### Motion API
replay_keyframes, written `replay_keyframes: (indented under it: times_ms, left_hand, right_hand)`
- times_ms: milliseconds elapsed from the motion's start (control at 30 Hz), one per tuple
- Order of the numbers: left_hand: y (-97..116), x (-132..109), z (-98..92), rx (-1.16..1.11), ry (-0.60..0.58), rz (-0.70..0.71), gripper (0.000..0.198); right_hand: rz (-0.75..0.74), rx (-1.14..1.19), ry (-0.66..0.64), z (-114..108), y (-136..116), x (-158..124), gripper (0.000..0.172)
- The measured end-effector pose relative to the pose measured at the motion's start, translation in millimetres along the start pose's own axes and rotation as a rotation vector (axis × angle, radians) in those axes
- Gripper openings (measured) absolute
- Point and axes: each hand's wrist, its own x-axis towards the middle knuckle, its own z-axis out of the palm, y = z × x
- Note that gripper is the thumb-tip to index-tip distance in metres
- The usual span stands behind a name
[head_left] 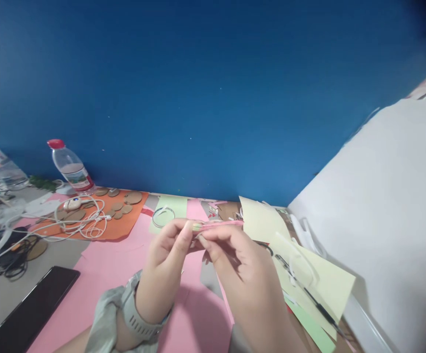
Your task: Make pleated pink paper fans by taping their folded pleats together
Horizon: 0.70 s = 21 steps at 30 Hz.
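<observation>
A thin bundle of pink paper strips (222, 224), with pale yellow-green showing at its left end, is held above the pink sheet. My left hand (167, 260) pinches that left end between thumb and fingers. Close beside it, my right hand (248, 269) is closed with thumb and forefinger together just under the strips. The fingertips hide part of what they grip. Pink paper (124, 269) lies beneath both hands. A pale yellow sheet (323, 284) is to the right of my right hand, with a black pen (319, 306) on it.
At the left are a bottle with a red cap (73, 169), an orange sheet (124, 228) with brown discs, a white cable (98, 220), tangled wires and a black phone (32, 309). A blue wall (213, 98) stands behind, a white panel (389, 196) at right.
</observation>
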Motion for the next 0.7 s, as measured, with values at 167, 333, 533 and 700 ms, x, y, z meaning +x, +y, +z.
replay_keyframes:
  times_ms: [167,333,533,700]
  left_hand:
    - [-4,3,-0.2,-0.003,0.015,-0.037,0.02]
    - [-9,3,1.0,-0.011,0.008,-0.037,0.021]
    - [-16,5,-0.9,-0.022,0.036,-0.034,0.02]
    - [-20,9,-1.9,-0.079,0.043,-0.045,0.019]
  right_hand:
    - [0.04,-0.109,-0.037,-1,6,1,0.014]
    - [0.063,-0.149,-0.005,-2,7,2,0.013]
    - [0.041,-0.265,-0.049,-2,8,2,0.015]
    - [0.01,-0.347,-0.065,1,9,2,0.016]
